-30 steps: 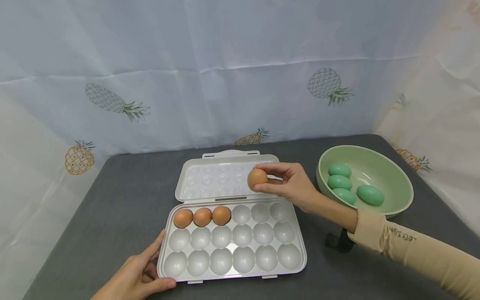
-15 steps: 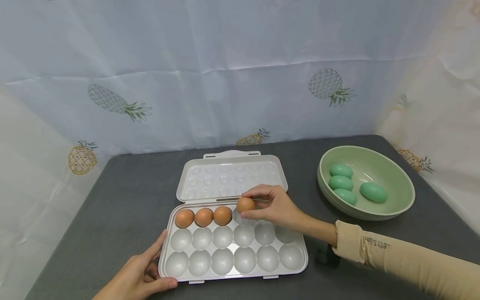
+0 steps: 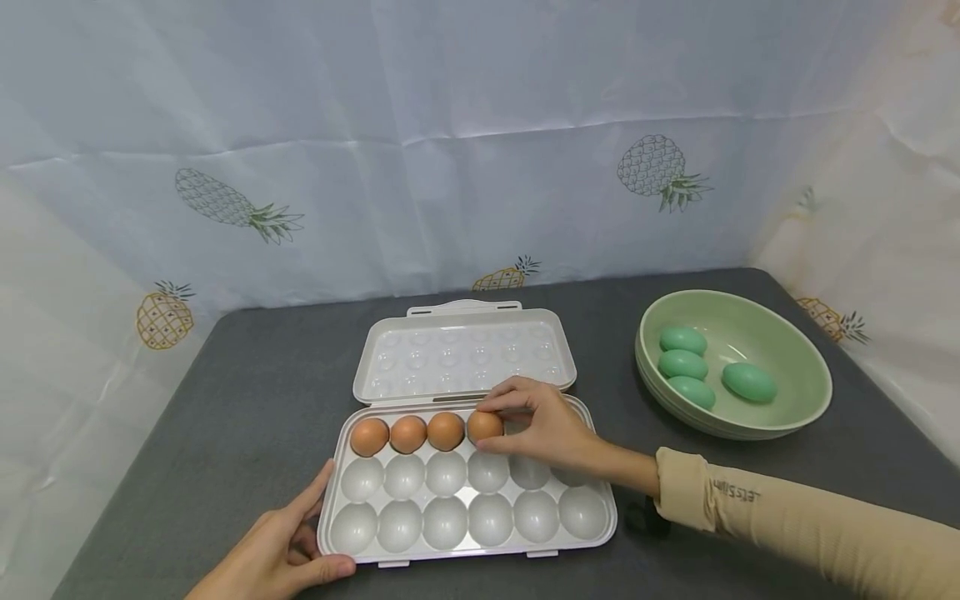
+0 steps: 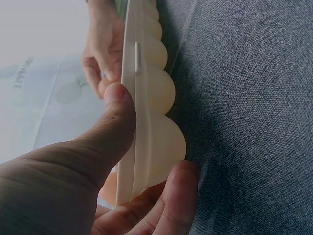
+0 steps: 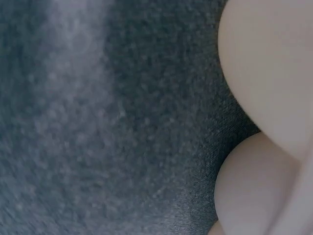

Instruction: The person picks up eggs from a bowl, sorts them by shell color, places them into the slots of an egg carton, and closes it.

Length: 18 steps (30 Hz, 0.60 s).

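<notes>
A white plastic egg box (image 3: 480, 550) lies unfolded on the table, its lid (image 3: 450, 367) laid back behind it. Three brown eggs (image 3: 408, 435) fill the left cups of the back row. In the fourth cup sits another brown egg (image 3: 483, 427), pinched between the thumb and fingers of my right hand (image 3: 543, 425). My left hand (image 3: 277, 542) grips the box at its front left corner. The left wrist view shows that thumb on the rim and fingers (image 4: 181, 191) curled under the rounded cups (image 4: 161, 142). In the right wrist view only the cups' outer sides (image 5: 259, 181) show.
On the right stands a light green bowl (image 3: 795, 375), seemingly stacked on another, with several green eggs (image 3: 750, 382) inside. Dark grey cloth (image 3: 255, 392) covers the table. A white pineapple-print curtain (image 3: 450, 200) hangs behind and along the sides.
My right hand has come down and left from above the lid, bringing the brown egg into the fourth cup of the back row. The left hand keeps its grip on the corner.
</notes>
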### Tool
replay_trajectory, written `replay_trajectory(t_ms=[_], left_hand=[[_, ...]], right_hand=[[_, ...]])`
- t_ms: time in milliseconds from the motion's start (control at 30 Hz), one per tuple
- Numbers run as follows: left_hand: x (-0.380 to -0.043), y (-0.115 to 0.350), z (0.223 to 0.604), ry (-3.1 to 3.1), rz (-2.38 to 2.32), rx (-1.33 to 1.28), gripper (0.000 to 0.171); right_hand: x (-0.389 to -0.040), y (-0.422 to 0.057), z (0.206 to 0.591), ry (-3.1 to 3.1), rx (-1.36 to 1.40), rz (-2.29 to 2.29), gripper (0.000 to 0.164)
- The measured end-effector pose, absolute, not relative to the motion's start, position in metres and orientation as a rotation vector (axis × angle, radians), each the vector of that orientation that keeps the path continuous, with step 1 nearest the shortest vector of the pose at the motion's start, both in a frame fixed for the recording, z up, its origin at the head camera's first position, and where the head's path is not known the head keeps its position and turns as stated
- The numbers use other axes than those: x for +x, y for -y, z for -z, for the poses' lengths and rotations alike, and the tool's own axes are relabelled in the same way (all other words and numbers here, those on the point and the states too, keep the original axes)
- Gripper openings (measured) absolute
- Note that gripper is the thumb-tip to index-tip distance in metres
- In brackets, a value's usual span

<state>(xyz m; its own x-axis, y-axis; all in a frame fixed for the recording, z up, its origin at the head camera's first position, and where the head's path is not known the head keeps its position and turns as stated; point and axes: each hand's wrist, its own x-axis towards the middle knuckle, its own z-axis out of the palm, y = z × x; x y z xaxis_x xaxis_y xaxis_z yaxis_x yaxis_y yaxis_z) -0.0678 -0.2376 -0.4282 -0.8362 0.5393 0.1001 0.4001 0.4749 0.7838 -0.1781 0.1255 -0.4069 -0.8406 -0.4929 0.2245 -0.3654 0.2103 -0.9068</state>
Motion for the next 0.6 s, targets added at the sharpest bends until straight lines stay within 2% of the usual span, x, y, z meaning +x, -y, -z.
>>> replay_trajectory(t_ms=[600], left_hand=[[-0.0686, 0.2361, 0.4262, -2.521, -1.272, 0.722, 0.106]], right_hand=[[-0.175, -0.1208, 0.4094, -2.35, -0.783, 1.707, 0.037]])
